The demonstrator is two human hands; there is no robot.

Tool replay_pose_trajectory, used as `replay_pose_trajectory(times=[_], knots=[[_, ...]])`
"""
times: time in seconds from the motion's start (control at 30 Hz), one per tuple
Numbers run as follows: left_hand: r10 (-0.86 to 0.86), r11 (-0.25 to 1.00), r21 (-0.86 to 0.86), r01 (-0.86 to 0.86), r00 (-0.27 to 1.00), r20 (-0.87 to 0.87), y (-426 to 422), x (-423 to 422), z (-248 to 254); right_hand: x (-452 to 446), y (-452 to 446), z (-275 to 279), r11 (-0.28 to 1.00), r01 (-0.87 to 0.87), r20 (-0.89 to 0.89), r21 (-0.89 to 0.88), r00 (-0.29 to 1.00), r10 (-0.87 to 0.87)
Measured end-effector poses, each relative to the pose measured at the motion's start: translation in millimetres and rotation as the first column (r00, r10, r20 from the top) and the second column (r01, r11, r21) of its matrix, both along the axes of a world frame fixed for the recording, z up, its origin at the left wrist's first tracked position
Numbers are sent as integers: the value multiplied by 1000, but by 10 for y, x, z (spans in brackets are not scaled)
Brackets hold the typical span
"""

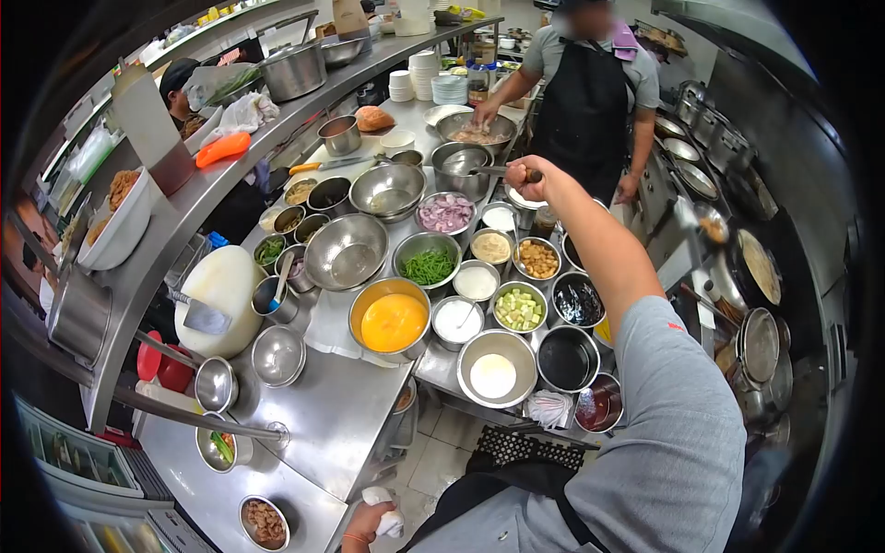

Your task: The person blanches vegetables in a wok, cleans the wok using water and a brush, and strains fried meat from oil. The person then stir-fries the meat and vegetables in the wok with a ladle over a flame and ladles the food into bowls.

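- head view, watched from my remote seat: the right hand (527, 175) reaches far across the counter, fingers wrapped around a dark handle (494, 170).
- the handle's far end meets a steel pot (458, 188); i cannot tell from here whether it belongs to the pot or to a tool in it.
- down at the bottom edge, the left hand (361, 525) grips a white cloth (387, 523), bunched in a narrow hold.
- left of that hand i see brown pieces (265, 523) in a small steel bowl, just apart from it.
- nearer me than the pot sit purple chopped pieces (445, 213), cut greens (429, 266) and orange liquid (395, 321), each in its own metal bowl.
- beyond the pot, a co-worker in a black apron (576, 120) has one hand (485, 112) down in a wide pan (507, 127).
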State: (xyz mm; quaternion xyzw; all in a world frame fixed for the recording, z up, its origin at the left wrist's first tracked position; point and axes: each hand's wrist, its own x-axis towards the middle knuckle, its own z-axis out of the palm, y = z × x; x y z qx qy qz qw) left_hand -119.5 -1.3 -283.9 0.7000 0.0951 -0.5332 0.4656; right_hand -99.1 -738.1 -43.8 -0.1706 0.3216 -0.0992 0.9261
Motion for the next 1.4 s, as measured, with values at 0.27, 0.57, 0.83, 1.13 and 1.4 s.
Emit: replay_pose_trajectory(times=[0.27,0.57,0.83,1.13,1.4], knots=[[-161,982,-100,158,987,-15,-263,136,-32,-217,289,251,995,-85,-25,-60,996,84],[-69,991,-118,66,997,-26,-53,-122,57,17,363,-179,994,14,-20,-111,1000,-16],[-53,996,-82,47,996,-72,229,-172,-345,-13,460,-283,980,72,-28,-186,997,-79],[-109,988,-109,109,994,-1,-119,-79,-46,-413,877,72,993,-48,97,-107,994,58],[-239,852,-442,282,959,153,-544,-118,1123,-1476,2163,325,970,-231,256,73,944,206]])
